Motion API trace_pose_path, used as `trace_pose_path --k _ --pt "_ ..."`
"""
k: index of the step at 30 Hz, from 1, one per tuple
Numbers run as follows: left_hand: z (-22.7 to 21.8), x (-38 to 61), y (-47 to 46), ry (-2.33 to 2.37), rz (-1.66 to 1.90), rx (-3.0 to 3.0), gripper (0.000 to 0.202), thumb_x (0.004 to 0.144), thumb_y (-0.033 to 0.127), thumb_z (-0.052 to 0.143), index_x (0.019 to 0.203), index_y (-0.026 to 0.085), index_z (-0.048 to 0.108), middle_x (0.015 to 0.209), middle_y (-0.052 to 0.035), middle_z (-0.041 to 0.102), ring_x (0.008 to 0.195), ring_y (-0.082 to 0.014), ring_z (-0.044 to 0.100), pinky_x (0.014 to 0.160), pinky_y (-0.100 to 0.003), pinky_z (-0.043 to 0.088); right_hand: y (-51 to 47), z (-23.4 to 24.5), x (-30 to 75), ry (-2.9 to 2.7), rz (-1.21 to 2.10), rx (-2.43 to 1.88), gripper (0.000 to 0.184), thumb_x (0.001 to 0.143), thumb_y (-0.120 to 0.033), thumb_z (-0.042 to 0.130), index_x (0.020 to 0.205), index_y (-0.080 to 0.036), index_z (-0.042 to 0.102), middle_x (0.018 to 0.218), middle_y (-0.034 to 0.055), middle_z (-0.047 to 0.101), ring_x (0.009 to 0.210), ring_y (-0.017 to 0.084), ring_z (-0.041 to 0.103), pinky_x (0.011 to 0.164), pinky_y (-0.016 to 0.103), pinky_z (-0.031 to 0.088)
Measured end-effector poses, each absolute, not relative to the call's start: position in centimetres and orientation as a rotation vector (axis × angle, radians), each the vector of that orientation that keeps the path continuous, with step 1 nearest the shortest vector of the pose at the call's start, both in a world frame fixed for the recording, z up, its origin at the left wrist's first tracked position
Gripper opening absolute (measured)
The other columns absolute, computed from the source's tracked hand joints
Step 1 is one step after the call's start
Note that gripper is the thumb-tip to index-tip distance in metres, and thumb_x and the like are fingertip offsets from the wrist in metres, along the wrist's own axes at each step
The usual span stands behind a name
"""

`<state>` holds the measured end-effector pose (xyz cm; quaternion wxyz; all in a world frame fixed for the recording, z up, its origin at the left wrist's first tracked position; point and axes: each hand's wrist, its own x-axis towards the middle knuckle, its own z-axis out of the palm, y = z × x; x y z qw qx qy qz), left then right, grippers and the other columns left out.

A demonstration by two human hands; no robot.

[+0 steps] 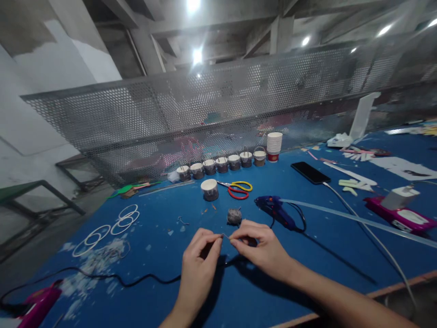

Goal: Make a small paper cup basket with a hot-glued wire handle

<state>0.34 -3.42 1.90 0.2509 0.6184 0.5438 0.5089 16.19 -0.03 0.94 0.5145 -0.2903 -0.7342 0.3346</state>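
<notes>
Both hands pinch a thin strand between their fingertips (grey yarn ball just beyond)

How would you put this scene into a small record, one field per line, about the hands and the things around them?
Left hand: pinching a thin greyish strand
Right hand: pinching at the strand's other side
Just beyond hands: round, fuzzy grey yarn ball
Farther: grey-sided white paper cup; metal scissors with red and yellow handles
To the right: blue plastic glue gun
Back: row of grey-sided paper cups
Surface: blue tabletop
</notes>
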Motion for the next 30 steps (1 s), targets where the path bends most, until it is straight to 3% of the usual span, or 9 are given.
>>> trace_pose_path --k 6,11,15,18,24,30 --pt "1.8 0.2 -3.2 1.483 1.376 1.560 0.018 0.074 0.033 0.061 0.066 0.017 0.065 0.067 0.0002 0.053 0.055 -0.0116 0.045 0.050 -0.022 0.037 0.3 0.8 16.2 -1.758 0.808 -0.712 0.014 0.080 -0.020 0.058 0.073 -0.015 0.069 0.058 -0.0009 0.052 0.054 0.010 0.046 0.051 0.022 0.035" --pt "2.0 0.0 -2.7 1.476 1.358 1.503 0.021 0.072 0.033 0.061 0.083 0.019 0.073 0.070 0.0004 0.054 0.058 -0.0112 0.045 0.054 -0.022 0.036 0.7 0.5 16.1 -1.800 0.816 -0.754 0.015 0.080 -0.020 0.056 0.075 -0.015 0.070 0.061 0.0012 0.058 0.057 0.012 0.051 0.053 0.023 0.039" --pt "2.3 -0.1 -2.3 1.473 1.376 1.418 0.021 0.067 0.034 0.065 0.077 0.018 0.074 0.069 -0.0001 0.054 0.050 -0.0087 0.039 0.045 -0.021 0.030 1.0 0.2 17.2 -1.907 0.683 -0.808 0.016 0.081 -0.018 0.055 0.087 -0.018 0.069 0.084 0.0057 0.068 0.079 0.017 0.061 0.073 0.028 0.046" --pt "2.5 -0.5 -2.0 1.494 1.387 1.325 0.023 0.062 0.034 0.068 0.075 0.016 0.072 0.061 0.0018 0.052 0.043 -0.0064 0.033 0.040 -0.020 0.024 1.2 -0.2 19.8 -1.950 0.518 -0.866 0.021 0.081 -0.017 0.052 0.097 -0.019 0.066 0.103 0.0083 0.066 0.098 0.020 0.059 0.088 0.034 0.043" --pt "3.6 -2.2 -2.1 1.562 1.287 1.315 0.028 0.062 0.036 0.067 0.081 0.015 0.065 0.047 0.0013 0.056 0.043 -0.0132 0.050 0.042 -0.022 0.037 0.3 -0.9 26.8 -2.007 0.494 -1.238 0.018 0.083 -0.019 0.048 0.089 -0.017 0.066 0.090 0.0086 0.068 0.083 0.020 0.063 0.075 0.032 0.048" --pt "4.4 -3.0 -2.2 1.643 1.300 1.286 0.034 0.061 0.039 0.069 0.083 0.014 0.063 0.039 0.0043 0.051 0.037 -0.0086 0.039 0.037 -0.019 0.027 2.4 1.9 22.6 -2.319 0.380 -1.290 0.023 0.088 -0.014 0.046 0.104 -0.015 0.062 0.105 0.0075 0.066 0.097 0.015 0.060 0.086 0.022 0.043"
